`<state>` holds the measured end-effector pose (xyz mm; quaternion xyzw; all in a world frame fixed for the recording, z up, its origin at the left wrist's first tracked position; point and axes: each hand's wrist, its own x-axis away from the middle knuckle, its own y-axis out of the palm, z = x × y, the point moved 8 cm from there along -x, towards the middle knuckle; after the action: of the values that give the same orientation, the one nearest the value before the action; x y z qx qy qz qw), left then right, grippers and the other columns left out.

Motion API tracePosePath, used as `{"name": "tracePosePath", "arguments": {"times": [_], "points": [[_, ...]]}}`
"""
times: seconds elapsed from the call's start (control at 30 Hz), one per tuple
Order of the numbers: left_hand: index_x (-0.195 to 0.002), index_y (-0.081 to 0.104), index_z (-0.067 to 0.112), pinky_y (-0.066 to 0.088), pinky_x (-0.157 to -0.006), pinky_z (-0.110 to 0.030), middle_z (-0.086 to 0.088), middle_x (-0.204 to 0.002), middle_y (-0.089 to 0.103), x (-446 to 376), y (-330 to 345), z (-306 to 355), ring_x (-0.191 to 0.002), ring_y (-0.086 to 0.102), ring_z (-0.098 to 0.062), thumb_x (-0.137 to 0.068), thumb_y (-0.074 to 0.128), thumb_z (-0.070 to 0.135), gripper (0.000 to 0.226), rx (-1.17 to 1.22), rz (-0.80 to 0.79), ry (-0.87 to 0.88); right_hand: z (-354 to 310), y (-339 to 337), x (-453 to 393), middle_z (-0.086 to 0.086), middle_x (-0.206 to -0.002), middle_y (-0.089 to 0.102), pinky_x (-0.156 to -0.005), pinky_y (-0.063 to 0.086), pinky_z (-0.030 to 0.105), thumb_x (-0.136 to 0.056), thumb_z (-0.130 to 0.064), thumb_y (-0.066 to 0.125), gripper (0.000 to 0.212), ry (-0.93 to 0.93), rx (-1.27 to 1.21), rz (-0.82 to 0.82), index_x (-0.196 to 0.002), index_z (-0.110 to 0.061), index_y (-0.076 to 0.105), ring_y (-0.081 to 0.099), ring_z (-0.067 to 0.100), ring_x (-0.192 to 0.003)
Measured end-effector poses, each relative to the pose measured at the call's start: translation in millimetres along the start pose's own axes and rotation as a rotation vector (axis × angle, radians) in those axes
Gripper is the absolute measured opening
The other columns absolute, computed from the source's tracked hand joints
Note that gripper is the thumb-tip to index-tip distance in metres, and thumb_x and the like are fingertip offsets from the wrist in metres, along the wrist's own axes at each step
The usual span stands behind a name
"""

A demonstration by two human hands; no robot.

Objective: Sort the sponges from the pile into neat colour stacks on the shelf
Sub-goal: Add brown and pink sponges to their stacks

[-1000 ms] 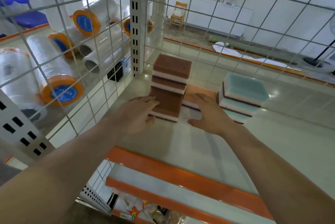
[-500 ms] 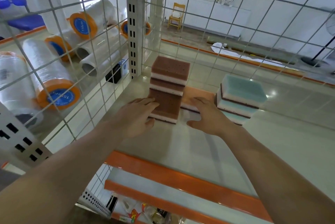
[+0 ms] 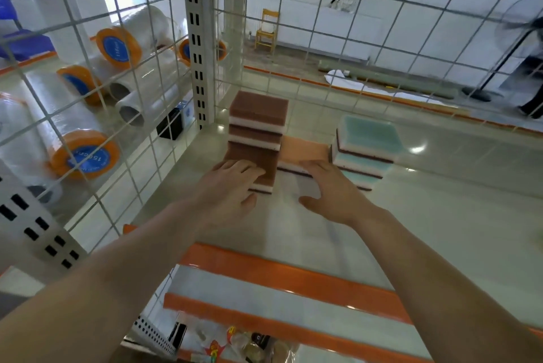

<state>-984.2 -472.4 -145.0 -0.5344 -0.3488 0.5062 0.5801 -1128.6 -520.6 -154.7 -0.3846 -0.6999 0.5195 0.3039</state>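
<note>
Brown-topped rectangular foam sponges form a stepped stack (image 3: 255, 139) on the pale glossy shelf (image 3: 440, 215) with its orange front edge, close to the white wire-grid side panel (image 3: 97, 115), and the left hand (image 3: 232, 186) lies flat with straight fingers (image 3: 249, 170) resting on the lowest one. Just beside it lies a single orange-topped sponge (image 3: 302, 151), whose near edge the right hand (image 3: 329, 189) touches with relaxed, slightly spread fingers. Touching or nearly touching that sponge on the right stands a stack of pale blue-topped sponges (image 3: 365, 148).
</note>
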Motion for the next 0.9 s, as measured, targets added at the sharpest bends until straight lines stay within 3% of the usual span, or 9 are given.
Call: {"name": "tracePosePath", "arguments": {"times": [0.17,0.3,0.53,0.9], "points": [[-0.139,0.038,0.022,0.029,-0.102,-0.025,0.004,-0.140,0.041,4,1,26,-0.128,0.039,-0.017,-0.093,0.047,0.028,0.047,-0.003,-0.025,0.054,9,-5,30,0.001,-0.150,0.029,-0.110,0.020,0.024,-0.090,-0.031,0.059,0.068,0.078,-0.037,0.020,-0.147,-0.019,0.024,0.027,0.017,-0.137],[-0.140,0.037,0.024,0.027,-0.101,-0.024,0.004,-0.138,0.043,6,5,44,-0.127,0.039,-0.016,-0.093,0.046,0.031,0.048,-0.016,-0.041,0.084,24,-9,55,0.000,-0.145,0.036,-0.106,0.027,0.025,-0.089,-0.030,0.058,0.065,0.161,-0.052,0.047,-0.146,-0.023,0.028,0.035,0.017,-0.131],[-0.140,0.033,0.025,0.026,-0.106,-0.028,0.004,-0.142,0.037,-2,18,87,-0.130,0.035,-0.017,-0.095,0.041,0.034,0.047,-0.070,-0.152,0.137,61,-24,109,0.000,-0.148,0.035,-0.108,0.026,0.025,-0.091,-0.030,0.055,0.062,0.280,-0.034,0.080,-0.146,-0.020,0.028,0.032,0.017,-0.134],[-0.142,0.031,0.023,0.027,-0.106,-0.030,0.000,-0.140,0.041,-29,45,217,-0.129,0.039,-0.020,-0.094,0.042,0.037,0.051,-0.100,-0.160,0.222,163,-55,227,0.001,-0.143,0.040,-0.105,0.034,0.030,-0.091,-0.029,0.055,0.059,0.480,-0.012,0.105,-0.145,-0.021,0.031,0.036,0.018,-0.132]]}}
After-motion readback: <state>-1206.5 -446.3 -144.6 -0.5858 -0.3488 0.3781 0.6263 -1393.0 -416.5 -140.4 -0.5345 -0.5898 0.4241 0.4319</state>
